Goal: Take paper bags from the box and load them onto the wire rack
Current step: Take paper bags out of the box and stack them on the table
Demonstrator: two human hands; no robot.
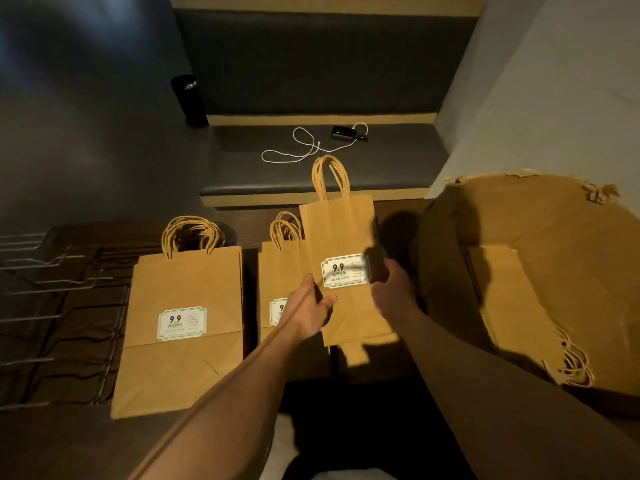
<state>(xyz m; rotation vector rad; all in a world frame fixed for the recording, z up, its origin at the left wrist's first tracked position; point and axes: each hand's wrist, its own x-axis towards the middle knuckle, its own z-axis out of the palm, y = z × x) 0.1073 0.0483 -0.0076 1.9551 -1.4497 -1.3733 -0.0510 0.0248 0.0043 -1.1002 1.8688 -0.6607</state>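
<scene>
the held paper bag (pixel 341 251) stands with its long axis running away from the person, twisted handles pointing toward the far bench and its folded bottom toward the camera, leaning slightly left at the top; its printed face is turned up to the camera. it hangs above the dark table (pixel 69 441), overlapping the right edge of the middle stack of bags (pixel 278 271). the left hand (pixel 313 308) grips the bag's lower left edge, thumb laid across the front and fingers curled behind. the right hand (pixel 393 284) is at the bag's right edge by the label, fingers bent around the edge, though motion blur hides just how the fingertips sit. the bag is flat-folded brown kraft paper, narrow and tall, with a white green-bordered label (pixel 344 270) reading "9.9" and smaller print too small to read. to the left lies a larger stack of the same bags (pixel 183 323), flat on the table, handles also pointing away, the same label on top. at the far left the wire rack (pixel 59 306) lies on the table, its thin metal rods beside that stack. on the right the open cardboard box (pixel 554 237), torn at its rim, holds more flat bags (pixel 512 306) whose handles point toward the camera.
</scene>
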